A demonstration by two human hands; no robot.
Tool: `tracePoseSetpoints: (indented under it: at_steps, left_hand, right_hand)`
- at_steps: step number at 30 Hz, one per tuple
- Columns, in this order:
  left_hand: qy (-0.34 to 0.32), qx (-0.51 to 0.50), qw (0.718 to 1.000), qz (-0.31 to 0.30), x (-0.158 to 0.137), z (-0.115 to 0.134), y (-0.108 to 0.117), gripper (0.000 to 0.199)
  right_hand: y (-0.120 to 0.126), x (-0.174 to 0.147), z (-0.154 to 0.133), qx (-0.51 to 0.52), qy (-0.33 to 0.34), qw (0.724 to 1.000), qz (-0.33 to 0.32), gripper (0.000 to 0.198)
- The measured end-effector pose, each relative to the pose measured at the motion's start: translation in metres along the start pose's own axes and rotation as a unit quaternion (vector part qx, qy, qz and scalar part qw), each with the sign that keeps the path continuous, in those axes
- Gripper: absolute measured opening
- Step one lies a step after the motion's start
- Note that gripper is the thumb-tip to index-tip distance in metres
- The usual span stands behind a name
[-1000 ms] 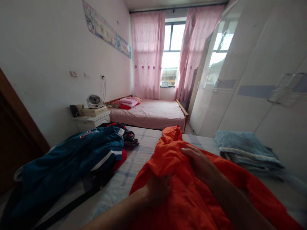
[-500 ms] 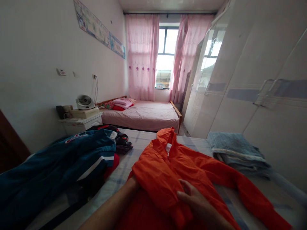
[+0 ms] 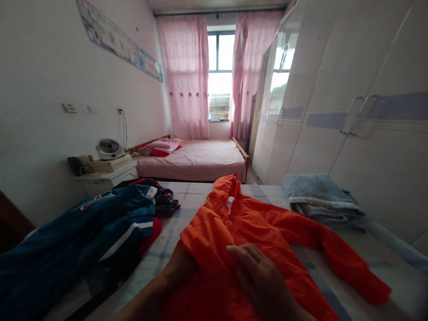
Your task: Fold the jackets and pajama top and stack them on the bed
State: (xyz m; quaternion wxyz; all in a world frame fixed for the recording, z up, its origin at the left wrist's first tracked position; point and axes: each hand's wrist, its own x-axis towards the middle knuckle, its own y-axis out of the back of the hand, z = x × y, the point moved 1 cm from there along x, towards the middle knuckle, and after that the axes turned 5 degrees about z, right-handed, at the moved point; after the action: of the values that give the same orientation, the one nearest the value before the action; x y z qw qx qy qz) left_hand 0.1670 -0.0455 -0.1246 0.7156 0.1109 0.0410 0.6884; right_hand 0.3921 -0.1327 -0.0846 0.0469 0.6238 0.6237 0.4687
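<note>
Right hand's [image 3: 264, 278] fingers [image 3: 245, 253] are held close together and laid on the orange jacket [image 3: 249, 223]; whether fabric is pinched underneath cannot be told. Left hand [image 3: 180, 265] is tucked under the jacket's left edge, fingers hidden, grip cannot be told. Jacket is spread on the checked sheet [image 3: 192, 191], flanked by the teal garment [image 3: 83, 232] at left and folded blue cloth [image 3: 317, 189] at right. Pink-covered bed [image 3: 197, 156] is seen beyond.

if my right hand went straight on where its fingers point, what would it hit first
Your right hand would likely meet the orange jacket first, its bunched cloth lying directly ahead; depth is unclear.
</note>
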Motion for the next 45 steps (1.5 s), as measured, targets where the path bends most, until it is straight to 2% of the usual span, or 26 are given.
tracePoseSetpoints:
  at_steps: [3,5,7,8,10,12,14,16,19,21,24,27,29,32,41,45]
  left_hand:
    - [0.085,-0.11,0.99,-0.026,-0.007,0.007,0.01,0.019]
    - [0.165,-0.229,0.959,-0.023,-0.01,0.009,0.017,0.015]
    - [0.222,-0.319,0.921,-0.01,-0.012,0.007,0.022,0.018]
    - [0.231,-0.33,0.915,-0.006,-0.012,0.004,0.024,0.021]
    - [0.244,-0.286,0.927,-0.003,-0.011,-0.002,0.026,0.026]
    - [0.23,-0.162,0.96,0.003,-0.007,-0.007,0.03,0.023]
    - [0.192,-0.047,0.98,0.022,-0.002,-0.009,0.035,0.022]
    - [0.111,0.051,0.99,0.069,0.005,-0.005,0.041,0.026]
    - [-0.01,0.223,0.968,0.115,0.016,0.003,0.047,0.036]
    - [-0.044,0.295,0.95,0.089,0.023,0.004,0.044,0.032]
    - [-0.064,0.317,0.945,0.052,0.028,-0.002,0.038,0.019]
    - [-0.073,0.308,0.947,0.054,0.028,-0.009,0.035,0.02]
    - [-0.075,0.3,0.949,0.057,0.028,-0.012,0.037,0.021]
    - [-0.069,0.291,0.952,0.066,0.028,-0.014,0.041,0.021]
    - [-0.018,0.287,0.954,0.089,0.03,-0.021,0.046,0.018]
    - [0.001,0.288,0.952,0.1,0.028,-0.021,0.047,0.02]
  right_hand:
    - [-0.004,0.002,0.005,-0.015,-0.082,0.995,-0.064,0.058]
    - [0.002,0.004,0.011,-0.033,-0.126,0.988,-0.088,0.053]
    - [0.014,0.009,0.013,-0.037,-0.128,0.983,-0.129,0.048]
    - [0.021,0.011,0.012,-0.03,-0.123,0.978,-0.163,0.047]
    - [0.034,0.018,0.012,-0.019,-0.114,0.965,-0.235,0.046]
    - [0.041,0.029,0.018,-0.047,-0.119,0.96,-0.247,0.045]
    - [0.037,0.048,0.03,-0.103,-0.132,0.967,-0.19,0.039]
    - [0.025,0.073,0.044,-0.156,-0.14,0.97,-0.123,0.033]
    - [-0.007,0.115,0.059,-0.208,-0.152,0.962,-0.09,0.028]
    - [-0.03,0.14,0.065,-0.226,-0.167,0.956,-0.087,0.029]
    - [-0.061,0.168,0.07,-0.231,-0.186,0.951,-0.09,0.034]
    - [-0.082,0.184,0.077,-0.234,-0.198,0.947,-0.1,0.04]
    - [-0.09,0.192,0.082,-0.229,-0.198,0.947,-0.106,0.035]
    - [-0.094,0.202,0.089,-0.214,-0.201,0.95,-0.106,0.026]
    - [-0.101,0.225,0.091,-0.212,-0.204,0.954,-0.054,0.035]
    - [-0.106,0.225,0.094,-0.224,-0.187,0.954,-0.073,0.03]
